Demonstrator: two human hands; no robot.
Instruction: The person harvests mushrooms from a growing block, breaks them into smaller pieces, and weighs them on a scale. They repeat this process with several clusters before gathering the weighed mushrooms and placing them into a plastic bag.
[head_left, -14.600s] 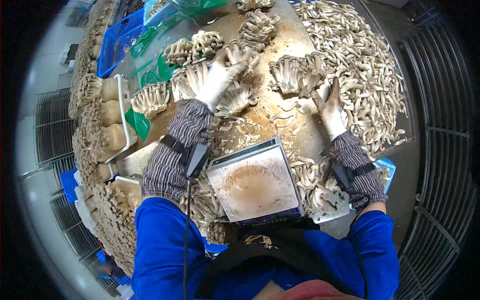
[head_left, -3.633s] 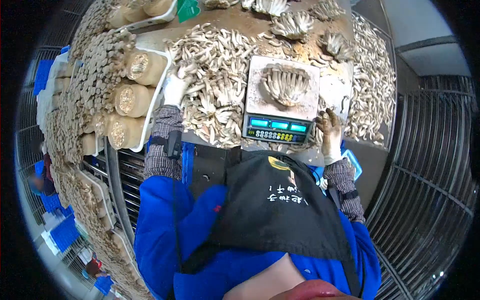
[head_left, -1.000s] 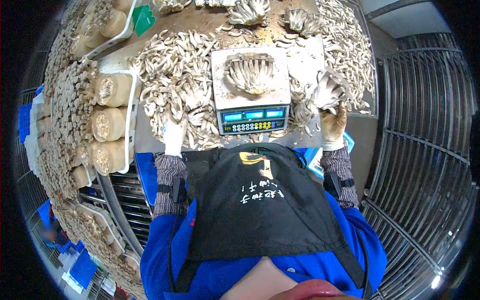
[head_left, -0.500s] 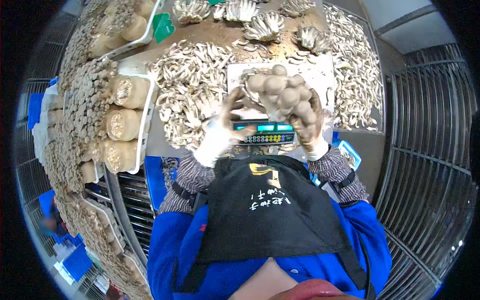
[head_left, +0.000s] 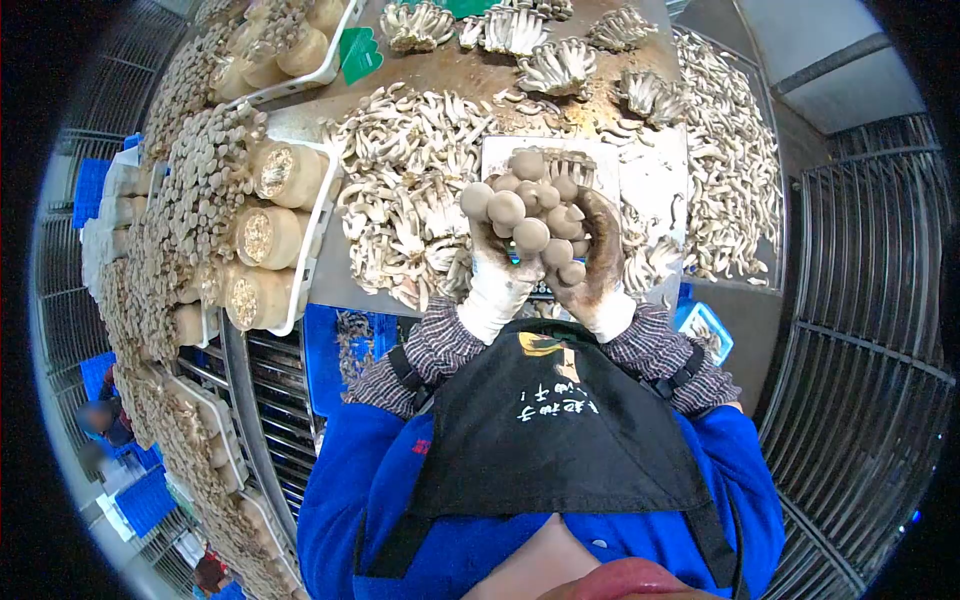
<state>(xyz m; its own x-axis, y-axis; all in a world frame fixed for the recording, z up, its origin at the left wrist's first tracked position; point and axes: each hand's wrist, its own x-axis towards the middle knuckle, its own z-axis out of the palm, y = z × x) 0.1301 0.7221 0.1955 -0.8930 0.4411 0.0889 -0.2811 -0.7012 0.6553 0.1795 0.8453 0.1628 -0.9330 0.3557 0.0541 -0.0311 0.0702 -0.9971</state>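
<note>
A cluster of round-capped grey-brown mushrooms [head_left: 532, 234] is held between my two gloved hands over the weighing scale [head_left: 498, 152]. My left hand [head_left: 499, 283], in a stained white glove, is closed round the cluster's left side and underside. On the other side, my right hand [head_left: 602, 255], its glove browner, wraps the right edge. The caps hide most fingertips. Most of the scale's display and keypad is covered by the hands and mushrooms. Behind the cluster, further mushroom stems show on the scale's white plate.
Loose mushrooms [head_left: 410, 180] are heaped to the left, with another pile [head_left: 730, 170] at the right. Trimmed clusters [head_left: 557, 68] lie at the back. White crates [head_left: 318, 235] of mushroom-growing bags stand left. Metal racks [head_left: 870, 290] line the right. Other people are at far left.
My left hand has come in from beside the cluster and now grips it. The cluster has moved towards me and turned, with its caps facing me. The view has shifted slightly.
</note>
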